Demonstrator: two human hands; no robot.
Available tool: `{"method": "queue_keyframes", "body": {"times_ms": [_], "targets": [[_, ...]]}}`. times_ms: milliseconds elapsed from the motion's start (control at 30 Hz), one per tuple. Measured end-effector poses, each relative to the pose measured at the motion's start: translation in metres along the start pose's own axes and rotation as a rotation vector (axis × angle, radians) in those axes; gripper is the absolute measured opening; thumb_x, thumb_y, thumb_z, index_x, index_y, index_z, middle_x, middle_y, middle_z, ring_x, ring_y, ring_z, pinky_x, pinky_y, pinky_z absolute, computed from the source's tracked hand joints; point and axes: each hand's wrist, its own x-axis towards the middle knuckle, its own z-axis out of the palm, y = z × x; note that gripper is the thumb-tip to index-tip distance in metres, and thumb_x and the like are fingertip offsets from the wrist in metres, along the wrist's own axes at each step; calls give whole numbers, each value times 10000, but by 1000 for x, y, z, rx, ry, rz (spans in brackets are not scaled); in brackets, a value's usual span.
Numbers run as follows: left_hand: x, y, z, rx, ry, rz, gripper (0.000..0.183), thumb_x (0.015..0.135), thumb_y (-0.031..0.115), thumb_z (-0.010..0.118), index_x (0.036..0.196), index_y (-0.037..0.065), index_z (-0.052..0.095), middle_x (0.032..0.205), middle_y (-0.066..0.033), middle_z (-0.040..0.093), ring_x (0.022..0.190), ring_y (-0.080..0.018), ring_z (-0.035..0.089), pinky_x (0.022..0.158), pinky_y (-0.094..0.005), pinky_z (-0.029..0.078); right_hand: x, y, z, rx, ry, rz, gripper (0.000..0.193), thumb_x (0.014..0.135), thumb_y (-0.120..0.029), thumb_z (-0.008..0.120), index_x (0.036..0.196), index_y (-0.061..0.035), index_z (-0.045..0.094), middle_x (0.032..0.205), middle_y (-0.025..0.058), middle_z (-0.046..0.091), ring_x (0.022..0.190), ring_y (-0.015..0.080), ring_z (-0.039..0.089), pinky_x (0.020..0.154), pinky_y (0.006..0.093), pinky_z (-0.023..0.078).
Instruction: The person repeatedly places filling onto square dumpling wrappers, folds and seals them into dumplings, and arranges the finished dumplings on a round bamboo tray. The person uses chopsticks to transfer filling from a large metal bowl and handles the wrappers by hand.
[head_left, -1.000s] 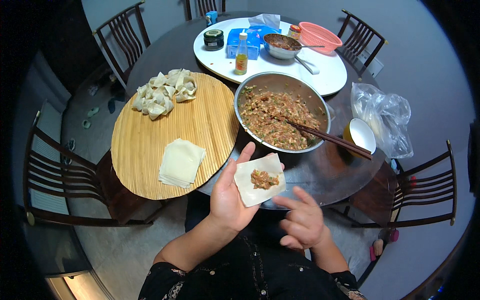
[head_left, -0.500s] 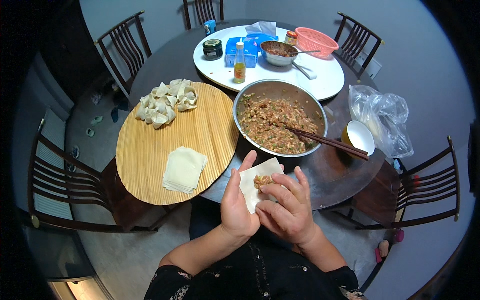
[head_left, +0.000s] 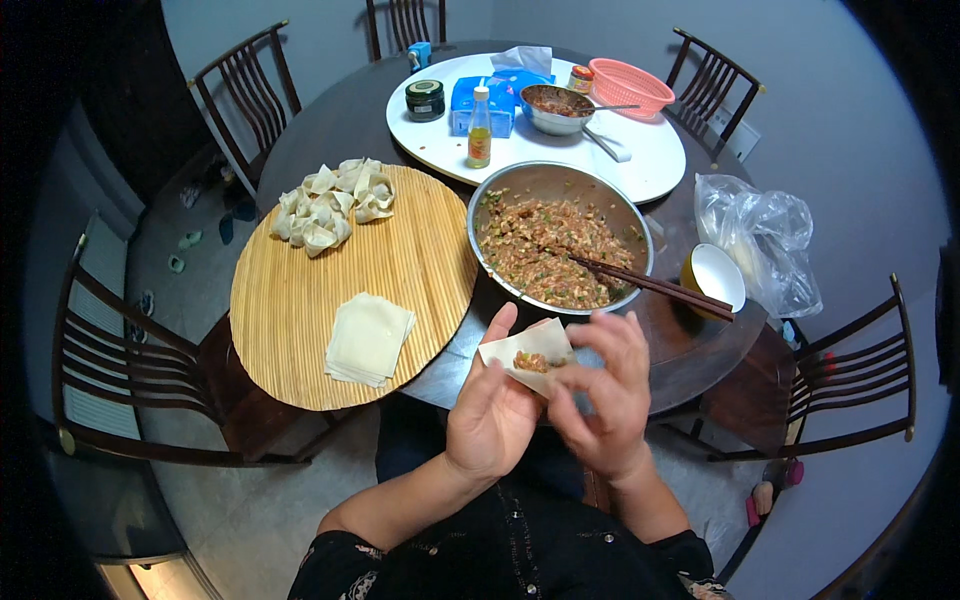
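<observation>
My left hand (head_left: 488, 418) holds a square wonton wrapper (head_left: 512, 345) on its fingers, with the thumb at its left edge. A small lump of meat filling (head_left: 532, 362) lies in the wrapper, whose near side is bent up. At the wrapper's right edge is my right hand (head_left: 608, 400), fingers apart and partly blurred. Beyond both hands stands a steel bowl (head_left: 482, 255) of minced filling (head_left: 555, 245), with dark chopsticks (head_left: 655, 285) resting across its rim. On a round slatted bamboo board (head_left: 420, 220) lie a stack of wrappers (head_left: 368, 338) and several folded wontons (head_left: 330, 205).
A white turntable (head_left: 650, 165) carries a bottle (head_left: 480, 130), a dark jar (head_left: 425, 100), a blue tissue pack (head_left: 462, 108), a smaller bowl (head_left: 556, 122) and a pink basket (head_left: 630, 85). To the right are a small bowl (head_left: 718, 272) and a plastic bag (head_left: 765, 230). Chairs surround the table.
My right hand has shifted up and to the right, its fingers spreading from the filling. The wrapper has turned and its near side has bent up. My left hand still holds it.
</observation>
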Motion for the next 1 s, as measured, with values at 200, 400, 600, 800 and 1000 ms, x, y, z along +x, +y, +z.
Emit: {"method": "queue_keyframes", "body": {"times_ms": [200, 400, 600, 800, 1000], "targets": [[-4, -4, 8, 170, 40, 30, 648, 883, -28, 482, 1445, 110, 191, 1353, -159, 399, 1261, -252, 409, 1056, -409, 338, 9, 8, 5, 29, 88, 94, 134, 670, -70, 710, 754, -40, 610, 1043, 145, 575, 1051, 362, 518, 921, 463, 388], [-4, -6, 5, 174, 98, 59, 539, 915, -28, 459, 1405, 95, 270, 1291, -166, 473, 1204, -250, 475, 1023, -396, 388, 9, 4, 8, 41, 108, 147, 146, 660, -48, 712, 761, -42, 607, 1013, 142, 576, 990, 338, 534, 871, 416, 417], [-4, -8, 2, 180, 144, 53, 496, 917, -14, 472, 1375, 91, 315, 1273, -166, 496, 1180, -269, 501, 1013, -423, 412, 8, -1, 5, 258, 103, 466, 158, 698, -72, 709, 809, -26, 605, 972, 133, 591, 909, 287, 562, 802, 353, 445], [-4, -5, 15, 160, 116, 27, 512, 921, -4, 482, 1394, 74, 302, 1294, -159, 480, 1180, -237, 496, 1009, -382, 405, 10, 11, 1, 491, -85, 434, 110, 738, -62, 680, 785, 7, 609, 868, 84, 594, 805, 174, 553, 732, 287, 432], [-1, 27, -3, 766, 2, -13, 403, 874, 55, 610, 1253, 2, 485, 1169, -85, 513, 1027, -138, 520, 900, -259, 419, 14, 13, -8, 658, -112, 592, 93, 788, -45, 659, 763, 21, 599, 819, 72, 595, 761, 140, 550, 706, 252, 437]]}}
